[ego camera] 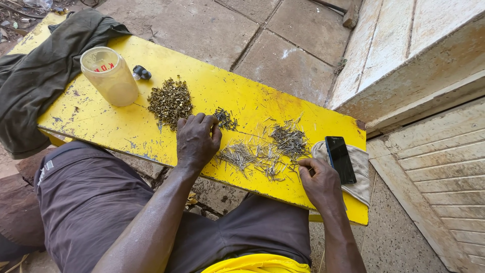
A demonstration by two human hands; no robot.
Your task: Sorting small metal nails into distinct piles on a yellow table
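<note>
Loosely open left hand [196, 139] flat beside brass screw heap [170, 101]; right hand [318, 179] pinching nails [262, 149] at the scatter's edge.

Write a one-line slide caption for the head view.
Left hand and right hand sort thin nails on a yellow board, beside a heap of brass screws.

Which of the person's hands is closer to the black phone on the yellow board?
Right. The right hand rests just beside the black phone, nearly touching its cloth. The left hand lies farther away, past the scattered nails.
</note>
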